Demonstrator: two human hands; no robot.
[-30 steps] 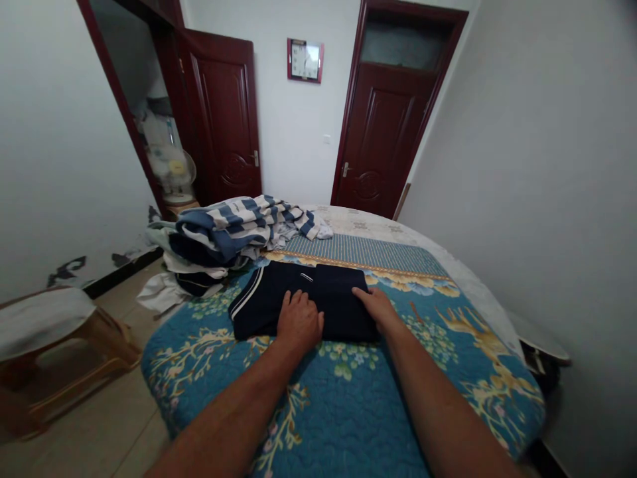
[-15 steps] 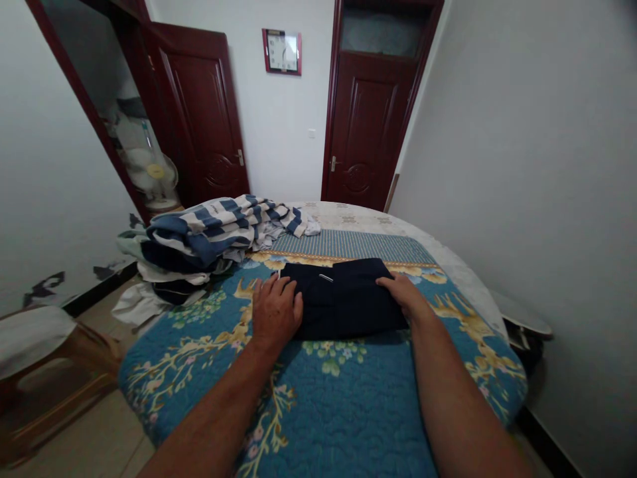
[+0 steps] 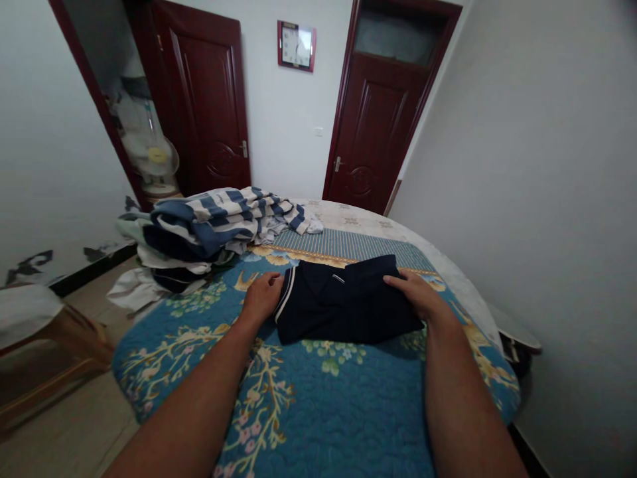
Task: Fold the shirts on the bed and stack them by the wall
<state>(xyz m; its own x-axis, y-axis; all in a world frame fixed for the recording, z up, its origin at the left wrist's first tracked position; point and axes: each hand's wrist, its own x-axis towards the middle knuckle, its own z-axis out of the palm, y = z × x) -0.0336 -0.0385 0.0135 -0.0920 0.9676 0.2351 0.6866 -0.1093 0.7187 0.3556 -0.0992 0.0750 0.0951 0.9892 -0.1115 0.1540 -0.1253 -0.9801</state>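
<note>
A folded dark navy garment [image 3: 343, 302] with a thin white stripe lies on the blue floral quilt [image 3: 328, 398] of the bed. My left hand [image 3: 261, 297] is at the garment's left edge, its fingers curled round the striped hem. My right hand [image 3: 417, 293] rests on the garment's right end, fingers stretched flat on the cloth.
A heap of clothes topped by a blue and white striped shirt [image 3: 213, 219] lies at the bed's far left. Two dark red doors [image 3: 375, 133] and a wall clock [image 3: 296, 45] stand behind. A wooden stool [image 3: 44, 338] is on the left, a fan [image 3: 152, 156] in the doorway.
The garment went from spread wide to folded over, then shifted right. My left hand moved from flat on top of it to gripping its left edge. The right hand stayed on the right end.
</note>
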